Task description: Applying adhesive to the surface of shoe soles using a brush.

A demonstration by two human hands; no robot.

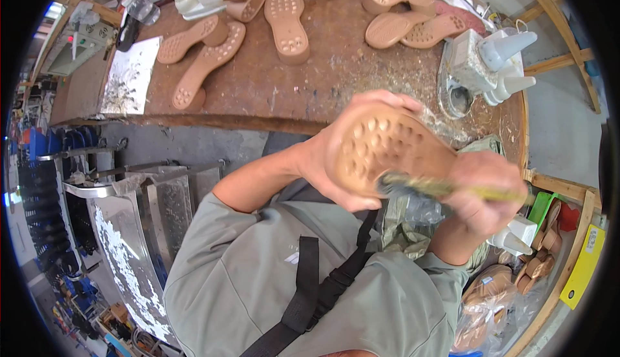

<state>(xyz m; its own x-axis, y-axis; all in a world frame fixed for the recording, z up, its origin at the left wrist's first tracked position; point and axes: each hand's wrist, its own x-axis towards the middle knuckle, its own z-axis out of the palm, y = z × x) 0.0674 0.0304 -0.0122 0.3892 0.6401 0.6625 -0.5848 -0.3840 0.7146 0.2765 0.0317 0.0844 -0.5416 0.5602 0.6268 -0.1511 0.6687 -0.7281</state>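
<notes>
A tan shoe sole with rows of round dimples is held up in front of me, just off the table's front edge. My left hand wraps round its broad end, thumb below and fingers over the far rim. In my right hand is a brush with a yellowish handle, gripped in closed fingers and blurred by motion. The dark bristles touch the lower edge of the dimpled face. Part of the sole's narrow end is hidden behind my right hand.
More tan soles lie about the brown worktable. At its right stand white bottles with cone nozzles and a small dark-stained cup. A stained paper sheet lies left. Bagged soles sit low right; a metal stand is left.
</notes>
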